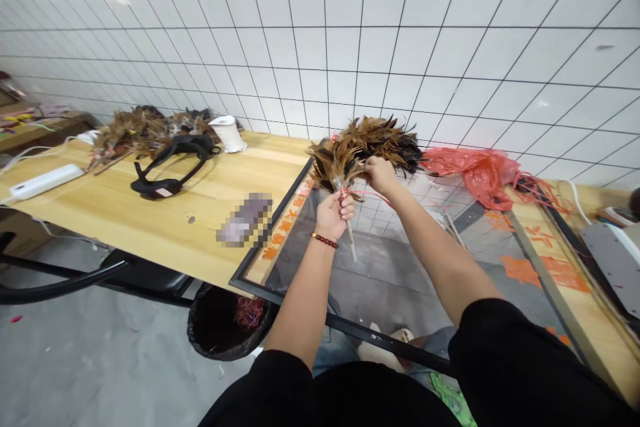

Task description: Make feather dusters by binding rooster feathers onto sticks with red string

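My left hand (336, 215) is closed around the stick of a brown feather bundle (334, 165), whose feathers fan out above the fist. Red cord (375, 195) wraps the base of the feathers and runs off to the right. Beside those feathers, my right hand (381, 175) is closed at their right edge; what its fingertips pinch is too small to make out. A bigger pile of brown and black feathers (383, 140) lies just behind both hands, on the glass panel (395, 267).
Red plastic bag (480, 170) lies right of the feathers. Leftward on the wooden table (200, 233) are a black headset strap (173, 163), a white spool (228, 134), a power strip (47, 181) and more feather bundles (133, 133). A black-lined bin (215, 327) stands below.
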`<move>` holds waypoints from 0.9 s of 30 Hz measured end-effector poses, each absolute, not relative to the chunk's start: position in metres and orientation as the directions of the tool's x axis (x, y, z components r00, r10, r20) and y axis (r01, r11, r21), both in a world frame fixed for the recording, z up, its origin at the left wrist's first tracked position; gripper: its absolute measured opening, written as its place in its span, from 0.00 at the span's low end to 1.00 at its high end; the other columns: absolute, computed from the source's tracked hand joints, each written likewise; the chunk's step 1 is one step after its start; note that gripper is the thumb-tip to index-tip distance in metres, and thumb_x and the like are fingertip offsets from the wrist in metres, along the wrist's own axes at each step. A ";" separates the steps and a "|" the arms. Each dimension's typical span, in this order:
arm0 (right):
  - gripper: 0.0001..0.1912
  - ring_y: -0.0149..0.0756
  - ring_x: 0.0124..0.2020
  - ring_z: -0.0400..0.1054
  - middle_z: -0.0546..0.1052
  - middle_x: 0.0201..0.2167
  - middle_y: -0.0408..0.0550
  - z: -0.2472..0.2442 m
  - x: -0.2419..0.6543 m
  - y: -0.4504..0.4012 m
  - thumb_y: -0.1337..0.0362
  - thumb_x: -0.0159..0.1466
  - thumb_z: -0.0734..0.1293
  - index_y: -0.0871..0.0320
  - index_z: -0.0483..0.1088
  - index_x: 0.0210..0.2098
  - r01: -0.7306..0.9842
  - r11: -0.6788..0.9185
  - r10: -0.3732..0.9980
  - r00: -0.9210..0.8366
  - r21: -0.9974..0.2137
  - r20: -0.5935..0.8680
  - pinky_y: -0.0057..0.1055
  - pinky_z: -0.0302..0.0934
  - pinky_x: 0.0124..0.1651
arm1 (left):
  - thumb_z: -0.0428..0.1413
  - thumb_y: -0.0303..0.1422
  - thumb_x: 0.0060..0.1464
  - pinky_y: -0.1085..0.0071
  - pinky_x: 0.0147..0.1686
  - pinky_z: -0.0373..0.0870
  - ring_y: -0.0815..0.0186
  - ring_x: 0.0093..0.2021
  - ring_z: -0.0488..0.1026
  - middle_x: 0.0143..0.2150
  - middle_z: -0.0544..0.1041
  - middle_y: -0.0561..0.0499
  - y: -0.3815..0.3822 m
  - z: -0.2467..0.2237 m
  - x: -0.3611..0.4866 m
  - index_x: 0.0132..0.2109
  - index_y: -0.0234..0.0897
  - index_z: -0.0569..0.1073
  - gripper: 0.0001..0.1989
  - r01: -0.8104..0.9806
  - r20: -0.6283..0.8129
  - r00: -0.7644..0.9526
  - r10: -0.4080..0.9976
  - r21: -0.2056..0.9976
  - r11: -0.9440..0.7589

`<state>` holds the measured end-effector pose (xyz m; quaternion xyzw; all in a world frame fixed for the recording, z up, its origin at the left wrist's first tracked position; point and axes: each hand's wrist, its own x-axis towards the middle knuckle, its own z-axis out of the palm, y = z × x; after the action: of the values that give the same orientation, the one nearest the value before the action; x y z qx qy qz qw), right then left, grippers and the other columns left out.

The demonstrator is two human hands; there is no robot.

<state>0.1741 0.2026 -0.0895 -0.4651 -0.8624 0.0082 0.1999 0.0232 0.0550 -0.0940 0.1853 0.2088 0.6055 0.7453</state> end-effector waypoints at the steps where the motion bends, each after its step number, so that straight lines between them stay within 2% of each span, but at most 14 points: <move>1: 0.14 0.43 0.45 0.65 0.75 0.44 0.57 -0.086 0.186 0.200 0.58 0.64 0.63 0.60 0.77 0.37 0.785 0.511 0.838 -0.366 -0.349 0.404 0.37 0.57 0.46 | 0.49 0.31 0.58 0.81 0.17 0.50 0.76 0.19 0.51 0.24 0.54 0.56 0.056 -0.096 0.024 0.37 0.31 0.71 0.08 -0.836 -0.081 0.173 0.982 0.514 0.190; 2: 0.15 0.41 0.41 0.66 0.76 0.40 0.55 -0.083 0.197 0.195 0.55 0.64 0.63 0.60 0.76 0.35 0.721 0.459 0.867 -0.236 -0.520 0.438 0.36 0.59 0.43 | 0.48 0.29 0.56 0.81 0.17 0.50 0.76 0.19 0.51 0.25 0.54 0.56 0.057 -0.097 0.024 0.36 0.31 0.70 0.07 -0.846 -0.077 0.165 0.983 0.501 0.181; 4: 0.19 0.37 0.31 0.65 0.74 0.30 0.50 -0.074 0.214 0.179 0.49 0.60 0.65 0.59 0.72 0.33 0.444 0.363 0.923 -0.050 -0.819 0.382 0.34 0.60 0.36 | 0.48 0.28 0.54 0.81 0.18 0.51 0.76 0.19 0.52 0.25 0.55 0.55 0.059 -0.100 0.026 0.36 0.31 0.70 0.07 -0.853 -0.082 0.160 0.984 0.490 0.179; 5: 0.20 0.34 0.28 0.63 0.72 0.27 0.47 -0.070 0.218 0.168 0.46 0.57 0.66 0.59 0.71 0.33 0.283 0.312 0.948 -0.035 -0.907 0.316 0.33 0.59 0.33 | 0.48 0.29 0.54 0.80 0.18 0.51 0.76 0.19 0.53 0.25 0.56 0.55 0.060 -0.101 0.027 0.36 0.32 0.70 0.07 -0.849 -0.089 0.163 0.983 0.494 0.186; 7: 0.22 0.30 0.23 0.60 0.69 0.24 0.43 -0.063 0.217 0.142 0.45 0.50 0.71 0.57 0.68 0.31 0.063 0.214 0.969 -0.140 -0.975 0.204 0.31 0.58 0.29 | 0.49 0.31 0.55 0.80 0.18 0.51 0.75 0.20 0.54 0.25 0.57 0.55 0.061 -0.101 0.031 0.35 0.33 0.69 0.07 -0.831 -0.100 0.185 0.978 0.514 0.210; 9: 0.22 0.28 0.22 0.58 0.68 0.22 0.42 -0.058 0.206 0.119 0.47 0.46 0.74 0.57 0.67 0.29 0.019 0.176 0.948 -0.273 -0.984 0.165 0.30 0.57 0.28 | 0.49 0.35 0.57 0.80 0.17 0.51 0.75 0.20 0.55 0.25 0.59 0.54 0.061 -0.100 0.035 0.34 0.33 0.68 0.09 -0.809 -0.108 0.206 0.973 0.541 0.231; 12: 0.20 0.29 0.24 0.60 0.69 0.22 0.42 -0.057 0.186 0.100 0.49 0.46 0.73 0.58 0.67 0.27 0.061 0.236 0.913 -0.356 -0.970 0.200 0.30 0.59 0.31 | 0.49 0.41 0.59 0.80 0.17 0.51 0.74 0.20 0.56 0.25 0.62 0.52 0.058 -0.098 0.042 0.33 0.34 0.67 0.14 -0.770 -0.126 0.235 0.964 0.581 0.264; 14: 0.19 0.31 0.27 0.63 0.72 0.25 0.43 -0.060 0.177 0.097 0.50 0.48 0.71 0.58 0.68 0.28 0.064 0.279 0.905 -0.351 -0.958 0.240 0.31 0.61 0.34 | 0.51 0.42 0.58 0.80 0.17 0.50 0.75 0.20 0.57 0.26 0.62 0.52 0.054 -0.097 0.045 0.34 0.34 0.67 0.14 -0.740 -0.130 0.272 0.953 0.605 0.294; 17: 0.17 0.32 0.29 0.65 0.74 0.27 0.44 -0.069 0.175 0.103 0.52 0.49 0.69 0.59 0.70 0.30 0.074 0.299 0.912 -0.314 -0.951 0.262 0.31 0.62 0.36 | 0.60 0.37 0.53 0.82 0.18 0.49 0.78 0.21 0.56 0.26 0.61 0.55 0.050 -0.098 0.050 0.33 0.34 0.65 0.13 -0.699 -0.096 0.303 0.948 0.654 0.290; 19: 0.16 0.33 0.29 0.66 0.74 0.27 0.44 -0.074 0.178 0.108 0.53 0.49 0.69 0.59 0.71 0.30 0.097 0.315 0.914 -0.297 -0.944 0.275 0.31 0.61 0.36 | 0.64 0.33 0.49 0.84 0.18 0.47 0.79 0.20 0.55 0.26 0.60 0.57 0.048 -0.099 0.053 0.32 0.34 0.63 0.16 -0.681 -0.067 0.295 0.953 0.684 0.259; 27: 0.14 0.33 0.29 0.65 0.74 0.26 0.44 -0.072 0.183 0.106 0.54 0.54 0.68 0.60 0.71 0.28 0.219 0.423 0.886 -0.306 -0.879 0.350 0.30 0.60 0.36 | 0.65 0.39 0.49 0.83 0.18 0.46 0.79 0.20 0.55 0.25 0.60 0.58 0.049 -0.102 0.054 0.32 0.36 0.61 0.20 -0.653 -0.009 0.326 0.945 0.721 0.232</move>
<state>0.1831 0.1062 -0.0720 -0.3857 -0.7163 0.3740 0.4454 0.0539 0.0490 -0.1016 0.3166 0.2307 0.5328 0.7501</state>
